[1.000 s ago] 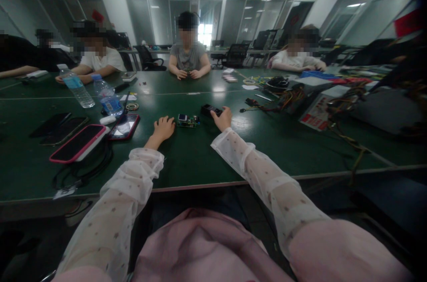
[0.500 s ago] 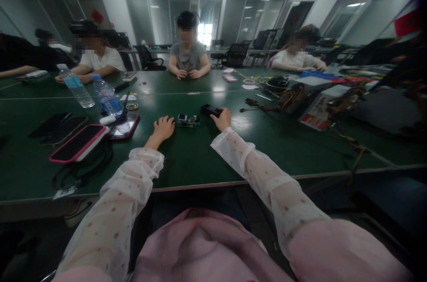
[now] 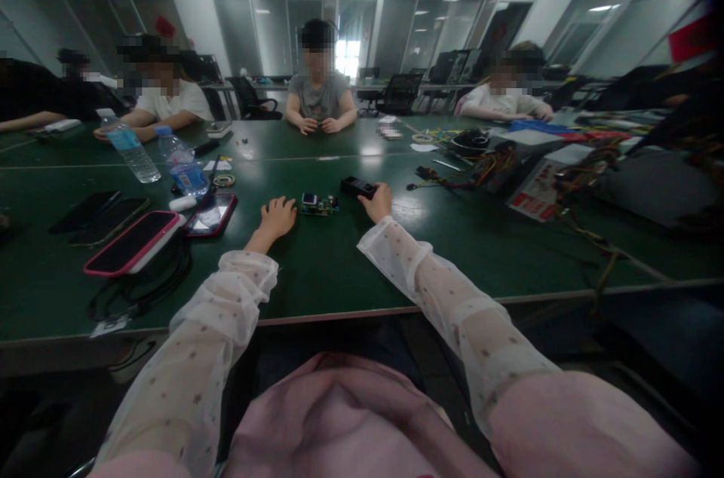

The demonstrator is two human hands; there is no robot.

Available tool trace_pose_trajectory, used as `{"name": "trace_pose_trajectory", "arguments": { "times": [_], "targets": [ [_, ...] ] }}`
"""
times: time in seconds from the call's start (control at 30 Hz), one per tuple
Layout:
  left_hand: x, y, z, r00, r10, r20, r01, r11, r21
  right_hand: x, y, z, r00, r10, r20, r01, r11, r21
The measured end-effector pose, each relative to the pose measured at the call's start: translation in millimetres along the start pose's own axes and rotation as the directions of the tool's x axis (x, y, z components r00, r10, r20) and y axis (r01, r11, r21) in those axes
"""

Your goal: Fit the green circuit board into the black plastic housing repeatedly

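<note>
My left hand (image 3: 279, 216) rests on the green table (image 3: 328, 267), fingers spread and nothing held. Just right of its fingertips lies a small circuit board (image 3: 317, 204) with a little screen at its upper left and parts standing along it. Beyond the board, to the right, is a black rectangular plastic case (image 3: 356, 185) with recesses in its upper face. My right hand (image 3: 380, 202) grips this case at its right end, thumb on the near side; the other fingers are mostly hidden behind it. The case and the board are apart.
Phones (image 3: 134, 243), a second pink-edged phone (image 3: 211, 215), cables and two water bottles (image 3: 184, 165) (image 3: 129, 146) crowd the left side. Power supplies (image 3: 537, 188) with loose wires lie on the right. A person (image 3: 320, 93) sits opposite, others further left and right.
</note>
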State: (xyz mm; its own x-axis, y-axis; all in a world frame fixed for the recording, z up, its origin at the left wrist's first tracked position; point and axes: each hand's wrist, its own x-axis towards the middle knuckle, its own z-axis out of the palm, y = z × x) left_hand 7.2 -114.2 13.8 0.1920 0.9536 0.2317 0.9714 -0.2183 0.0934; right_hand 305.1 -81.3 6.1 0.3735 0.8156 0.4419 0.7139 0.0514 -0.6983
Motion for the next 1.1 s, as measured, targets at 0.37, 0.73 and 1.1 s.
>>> {"name": "trace_pose_trajectory", "arguments": {
  "times": [0.37, 0.73, 1.1],
  "targets": [
    [1, -1, 1.6, 1.0, 0.002, -0.003, -0.002, 1.0, 0.002, 4, 5, 2, 0.999, -0.027, -0.019, 0.028, 0.998, 0.055],
    [1, -1, 1.3, 1.0, 0.007, -0.008, -0.006, 1.0, 0.009, -2, -26, 1, 0.964, -0.259, 0.063, 0.191, 0.837, 0.512],
    [0, 1, -1.6, 1.0, -0.011, 0.005, 0.011, 1.0, -0.007, -23, -42, -2, 0.852, -0.476, 0.218, 0.307, 0.791, 0.529]
  ]
}}
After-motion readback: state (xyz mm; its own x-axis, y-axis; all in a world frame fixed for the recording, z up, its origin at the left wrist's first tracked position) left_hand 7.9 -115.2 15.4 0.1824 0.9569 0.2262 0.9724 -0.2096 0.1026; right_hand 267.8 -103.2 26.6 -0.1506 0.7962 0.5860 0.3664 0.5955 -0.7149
